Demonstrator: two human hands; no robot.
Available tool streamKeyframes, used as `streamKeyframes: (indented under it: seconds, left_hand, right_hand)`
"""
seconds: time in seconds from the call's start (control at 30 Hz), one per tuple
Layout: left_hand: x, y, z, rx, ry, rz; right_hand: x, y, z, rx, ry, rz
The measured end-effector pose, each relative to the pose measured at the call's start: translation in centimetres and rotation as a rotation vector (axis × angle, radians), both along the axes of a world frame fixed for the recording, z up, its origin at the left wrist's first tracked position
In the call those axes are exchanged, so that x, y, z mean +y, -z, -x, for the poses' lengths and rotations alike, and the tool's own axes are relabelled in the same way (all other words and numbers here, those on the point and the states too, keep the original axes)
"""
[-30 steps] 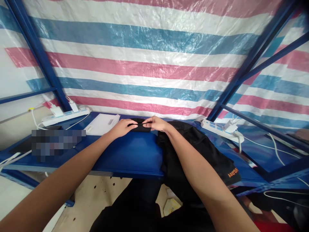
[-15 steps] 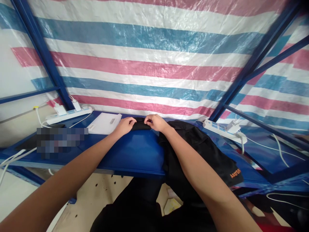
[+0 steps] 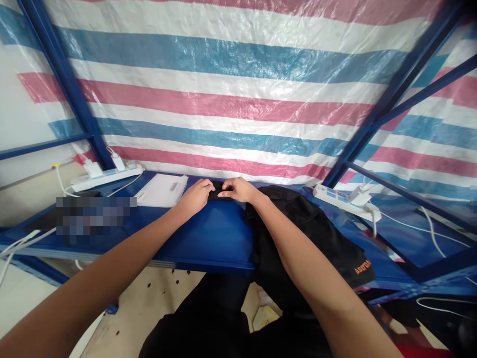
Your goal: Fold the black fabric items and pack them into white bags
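A small rolled or folded piece of black cloth (image 3: 213,197) lies near the back edge of the blue shelf. My left hand (image 3: 195,197) is closed over its left end, with the fingers bent and the thumb mostly hidden. At its right side, my right hand (image 3: 240,190) grips the cloth between thumb and curled fingers. A crumpled black garment (image 3: 316,223) with orange lettering lies under and beyond my right forearm and hangs over the front edge. Whether the small cloth is joined to this garment is hidden behind my right hand.
White papers or envelopes (image 3: 160,190) lie left of my left hand. Power strips with chargers stand at the left (image 3: 108,176) and right (image 3: 345,203), trailing white cables. Blue metal posts and a striped plastic sheet (image 3: 223,89) bound the shelf (image 3: 212,233).
My left hand has shifted slightly right and turned, so its fingers now cover more of the cloth. My right thumb and fingers have spread a little and reach further left.
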State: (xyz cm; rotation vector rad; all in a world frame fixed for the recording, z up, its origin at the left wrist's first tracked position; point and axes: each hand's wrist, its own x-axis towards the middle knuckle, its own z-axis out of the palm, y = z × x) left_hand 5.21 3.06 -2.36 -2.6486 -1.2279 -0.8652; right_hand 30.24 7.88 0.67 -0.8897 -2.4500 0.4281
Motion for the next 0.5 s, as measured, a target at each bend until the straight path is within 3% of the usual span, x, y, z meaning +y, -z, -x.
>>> streamKeyframes:
  seconds: [0.13,0.33,0.4,0.5]
  left_hand:
    - [-1.1,-0.2,-0.6,0.06,-0.061,0.025]
    - [-0.3,-0.6,-0.2,-0.08,0.038,0.148]
    - [0.1,-0.7,-0.1,-0.098,0.06,0.179]
    - [0.2,-0.6,-0.3,-0.096,0.031,0.186]
  right_hand:
    - [0.8,0.3,-0.1,0.059,0.046,0.129]
    - [0.6,1.0,0.0,0.093,0.096,0.366]
    - [0.3,1.1,0.0,0.048,0.111,0.343]
    - [-0.3,0.8,0.1,-0.021,0.135,0.105]
